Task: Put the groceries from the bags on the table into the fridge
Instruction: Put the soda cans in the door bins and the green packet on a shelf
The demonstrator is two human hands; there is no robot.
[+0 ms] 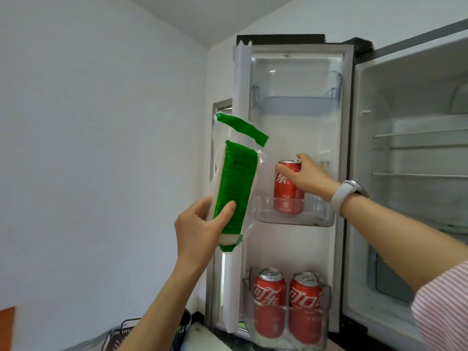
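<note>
My left hand (200,229) grips the lower end of a long green-and-white sealed packet (234,183), held upright in front of the open fridge door's edge. My right hand (306,174) wraps its fingers round the top of a red cola can (287,192) that stands in the middle door bin (320,215). Two more red cola cans (269,301) (305,306) stand side by side in the lower door bin (325,323). The top door bin (296,103) holds nothing I can see.
The fridge interior (417,158) is open at the right, with wire shelves and a clear drawer. A white wall fills the left. A dark wire rack (121,336) sits on the counter below my left arm.
</note>
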